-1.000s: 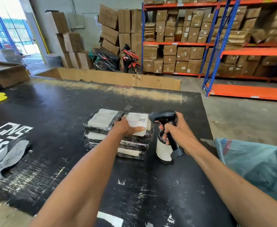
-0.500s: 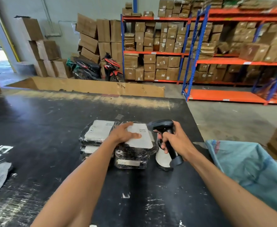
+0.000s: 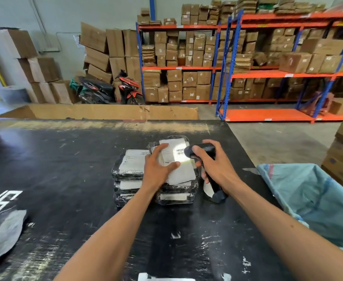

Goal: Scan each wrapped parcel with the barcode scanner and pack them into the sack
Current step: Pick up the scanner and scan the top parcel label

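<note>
I note my left hand point(image 3: 160, 169) gripping the top wrapped parcel point(image 3: 174, 159) tilted on the right stack, right hand point(image 3: 213, 165) clenching the barcode scanner point(image 3: 202, 152); keep its beam steady on the label barcode point(image 3: 180, 152).

orange-and-blue shelving point(image 3: 247, 72) holding cardboard boxes point(image 3: 189, 78); motorbike point(image 3: 109, 90) standing against grey wall point(image 3: 61, 15); concrete floor point(image 3: 278, 136) showing.
</note>
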Demonstrator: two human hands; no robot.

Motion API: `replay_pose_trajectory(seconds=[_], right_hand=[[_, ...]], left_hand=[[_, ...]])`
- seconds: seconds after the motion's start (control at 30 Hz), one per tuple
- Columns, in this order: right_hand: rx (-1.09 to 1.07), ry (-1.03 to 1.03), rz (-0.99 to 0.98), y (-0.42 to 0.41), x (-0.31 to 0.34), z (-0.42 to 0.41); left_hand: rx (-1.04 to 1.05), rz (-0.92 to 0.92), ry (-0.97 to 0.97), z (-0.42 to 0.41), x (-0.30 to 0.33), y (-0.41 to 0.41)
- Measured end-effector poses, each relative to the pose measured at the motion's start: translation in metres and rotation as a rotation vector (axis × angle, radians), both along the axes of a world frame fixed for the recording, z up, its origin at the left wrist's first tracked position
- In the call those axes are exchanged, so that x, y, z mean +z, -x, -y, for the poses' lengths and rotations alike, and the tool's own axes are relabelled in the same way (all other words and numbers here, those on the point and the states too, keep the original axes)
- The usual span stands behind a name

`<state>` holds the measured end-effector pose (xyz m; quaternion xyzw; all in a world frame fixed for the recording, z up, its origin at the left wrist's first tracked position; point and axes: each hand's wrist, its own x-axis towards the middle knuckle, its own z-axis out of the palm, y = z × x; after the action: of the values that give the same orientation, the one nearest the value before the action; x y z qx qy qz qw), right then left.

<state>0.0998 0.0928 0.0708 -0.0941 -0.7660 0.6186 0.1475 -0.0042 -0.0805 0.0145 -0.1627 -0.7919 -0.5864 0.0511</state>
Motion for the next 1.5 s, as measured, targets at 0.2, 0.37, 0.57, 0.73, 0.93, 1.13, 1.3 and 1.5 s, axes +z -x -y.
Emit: replay_pose_trajectory(seconds=[0.2,0.37,0.57,0.73,0.93,1.13,1.3,1.5], right_hand=[[-0.005,-0.030,-0.090,-0.009,0.002,0.033],[-0.054,0.021,-0.194,-0.012,-0.004,0.054],[-0.076,0.052,-0.217,-0.009,-0.014,0.062],[-0.091,0.073,-0.227,-0.008,-0.013,0.063],[-0.105,0.023,-0.224,-0.005,-0.006,0.065],[-0.103,-0.001,-0.227,-0.003,-0.004,0.065],[-0.100,-0.009,-0.219,-0.002,-0.005,0.066],[-0.105,-0.015,-0.216,-0.002,-0.008,0.066]], left_hand=[[0.017,-0.060,-0.014,0.023,0.012,0.001],[0.039,-0.066,-0.044,0.034,0.011,0.006],[0.047,-0.075,-0.099,0.040,0.009,0.010],[0.034,-0.062,-0.121,0.044,0.009,0.012],[0.037,-0.086,-0.076,0.047,0.010,0.011],[0.040,-0.092,-0.057,0.051,0.007,0.012],[0.051,-0.077,-0.068,0.052,0.007,0.012],[0.062,-0.080,-0.065,0.053,0.005,0.010]])
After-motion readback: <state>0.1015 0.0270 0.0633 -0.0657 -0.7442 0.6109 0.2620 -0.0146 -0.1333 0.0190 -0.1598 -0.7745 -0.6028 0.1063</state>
